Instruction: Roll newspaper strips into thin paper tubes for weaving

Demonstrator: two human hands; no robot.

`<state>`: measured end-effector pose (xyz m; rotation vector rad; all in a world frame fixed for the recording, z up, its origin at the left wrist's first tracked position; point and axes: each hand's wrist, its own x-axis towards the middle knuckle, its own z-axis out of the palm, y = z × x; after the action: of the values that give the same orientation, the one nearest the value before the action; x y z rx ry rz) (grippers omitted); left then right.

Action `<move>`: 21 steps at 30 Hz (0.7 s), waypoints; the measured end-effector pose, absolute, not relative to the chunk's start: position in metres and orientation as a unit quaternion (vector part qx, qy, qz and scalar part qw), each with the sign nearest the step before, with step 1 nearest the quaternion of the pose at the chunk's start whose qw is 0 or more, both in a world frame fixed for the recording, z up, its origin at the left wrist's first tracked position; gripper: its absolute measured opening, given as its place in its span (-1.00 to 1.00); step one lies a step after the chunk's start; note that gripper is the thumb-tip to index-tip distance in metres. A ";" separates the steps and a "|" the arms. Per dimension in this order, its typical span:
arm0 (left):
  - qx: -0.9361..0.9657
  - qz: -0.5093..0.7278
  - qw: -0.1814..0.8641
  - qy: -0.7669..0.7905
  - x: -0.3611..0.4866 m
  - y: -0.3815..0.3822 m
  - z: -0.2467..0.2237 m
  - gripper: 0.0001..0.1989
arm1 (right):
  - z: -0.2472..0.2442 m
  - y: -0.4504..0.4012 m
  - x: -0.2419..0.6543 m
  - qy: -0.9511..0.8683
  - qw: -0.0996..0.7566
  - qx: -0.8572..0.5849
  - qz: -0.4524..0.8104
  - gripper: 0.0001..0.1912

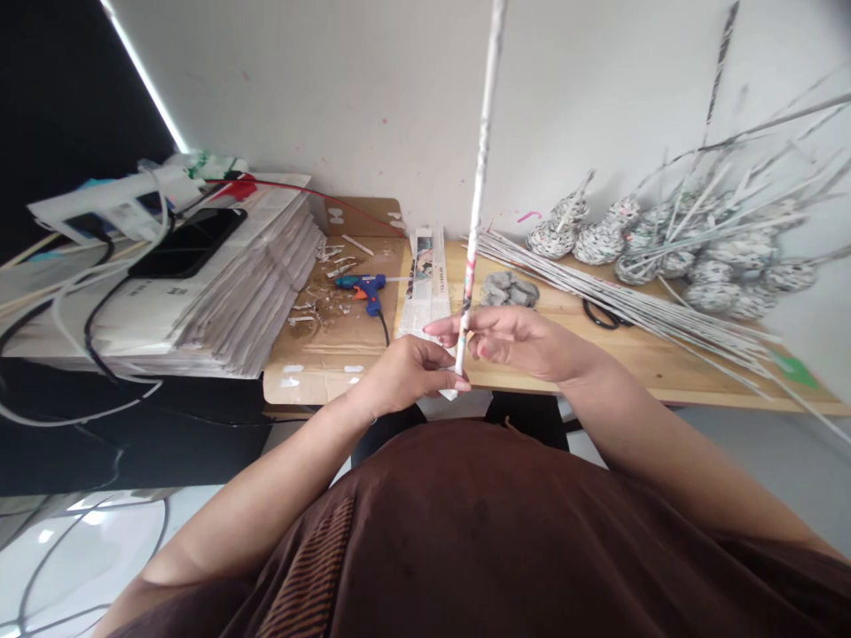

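A thin rolled newspaper tube (479,177) stands nearly upright in front of me, its top running out of view. My left hand (416,372) pinches the tube's lower end between thumb and fingers. Just above, my right hand (525,341) has its fingers around the tube, some passing behind it, in a loose hold. Below and behind my hands, flat newspaper strips (429,275) lie on the wooden table (565,363), partly hidden by my fingers.
Left of the strips, a blue glue gun (370,292) lies on cardboard (319,359) among paper scraps. Stacked newspapers (253,283) hold a phone (190,244) and cables. On the right are a grey lump (511,291), dark-handled scissors (602,315), many paper tubes (631,306) and woven paper pieces (602,241).
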<state>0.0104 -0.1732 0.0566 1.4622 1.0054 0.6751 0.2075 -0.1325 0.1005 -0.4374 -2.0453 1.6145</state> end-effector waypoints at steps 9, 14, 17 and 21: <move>0.699 0.268 0.477 0.461 0.014 -0.181 0.059 -0.74 | 0.094 -0.132 0.207 -0.753 0.319 -0.247 0.521 -0.77; 0.712 0.266 0.447 0.472 0.016 -0.185 0.062 -0.76 | 0.089 -0.134 0.204 -0.718 0.361 -0.283 0.523 -0.80; 0.713 0.268 0.447 0.470 0.017 -0.186 0.061 -0.79 | 0.087 -0.136 0.202 -0.692 0.394 -0.302 0.524 -0.78; 0.719 0.258 0.442 0.469 0.015 -0.187 0.058 -0.78 | 0.087 -0.135 0.205 -0.703 0.368 -0.290 0.535 -0.76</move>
<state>0.0153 -0.1868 0.0577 1.7848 1.1643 0.6402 0.2048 -0.1350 0.0868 -0.7436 -1.8052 1.3736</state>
